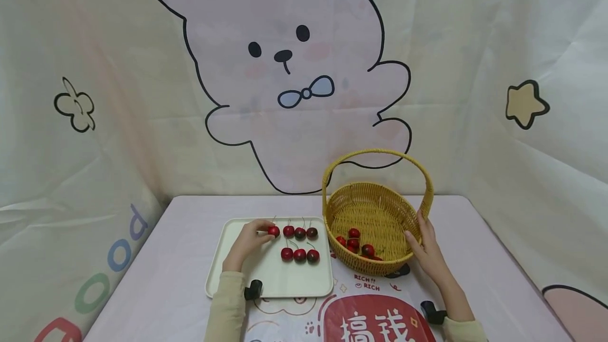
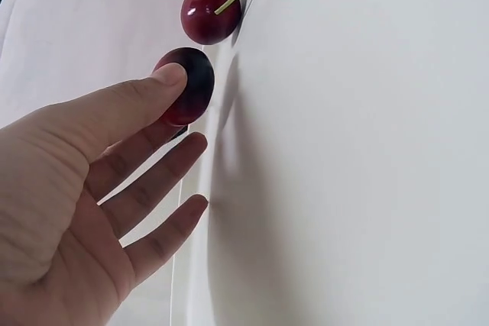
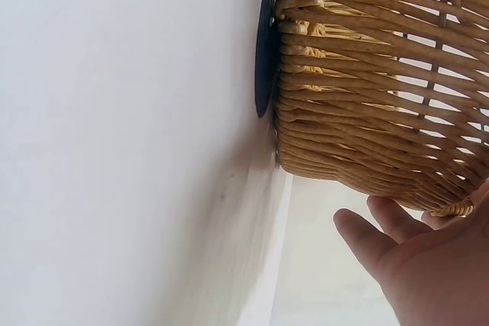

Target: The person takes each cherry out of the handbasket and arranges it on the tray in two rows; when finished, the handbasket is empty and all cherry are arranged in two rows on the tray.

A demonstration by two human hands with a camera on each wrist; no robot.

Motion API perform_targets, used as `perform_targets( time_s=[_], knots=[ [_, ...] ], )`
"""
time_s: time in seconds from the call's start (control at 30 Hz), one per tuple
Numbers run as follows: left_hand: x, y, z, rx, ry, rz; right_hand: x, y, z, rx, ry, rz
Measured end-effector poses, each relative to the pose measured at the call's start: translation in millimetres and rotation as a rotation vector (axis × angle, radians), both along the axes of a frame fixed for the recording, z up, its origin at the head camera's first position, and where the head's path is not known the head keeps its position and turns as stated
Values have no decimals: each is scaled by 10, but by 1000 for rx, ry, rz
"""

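My left hand [image 1: 247, 241] pinches a dark red cherry [image 1: 273, 231] between thumb and fingertips, above the left end of the back row on a cream tray [image 1: 256, 281]. In the left wrist view this cherry [image 2: 200, 85] shows a nearly black side, and the other fingers are spread. Two rows of cherries [image 1: 300, 255] with thin stems lie on the tray. My right hand [image 1: 431, 253] grips the right side of a yellow woven basket [image 1: 375, 207], thumb over the rim, fingers outside near the handle's foot. Several cherries [image 1: 353, 233] lie low inside the basket.
The basket's tall arched handle [image 1: 378, 151] rises above the table. A pale cloth [image 1: 152, 278] with red printed lettering covers the tabletop. Behind it hangs a curtain [image 1: 304, 136] with a cartoon animal. Black wrist cameras [image 1: 254, 290] sit on both wrists.
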State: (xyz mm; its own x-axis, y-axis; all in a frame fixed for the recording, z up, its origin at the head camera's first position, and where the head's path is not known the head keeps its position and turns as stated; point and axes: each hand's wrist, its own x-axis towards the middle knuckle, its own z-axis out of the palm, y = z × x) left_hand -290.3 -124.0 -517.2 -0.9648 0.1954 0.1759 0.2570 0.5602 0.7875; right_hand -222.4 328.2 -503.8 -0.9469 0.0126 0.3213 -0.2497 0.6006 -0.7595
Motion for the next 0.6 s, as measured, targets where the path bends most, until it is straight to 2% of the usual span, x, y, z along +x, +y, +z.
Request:
perform_targets(
  time_s=[0.07,0.27,0.4,0.6],
  knots=[
    [-30,4,-16,11,-25,2,3,5,-2,2,4,-1],
    [-88,12,-51,3,-35,7,2,8,6,-4,7,10],
    [-100,17,-48,7,-62,11,0,7,11,-2,1,7],
    [-104,34,-52,-27,-60,2,6,8,10,4,0,3]
  ],
)
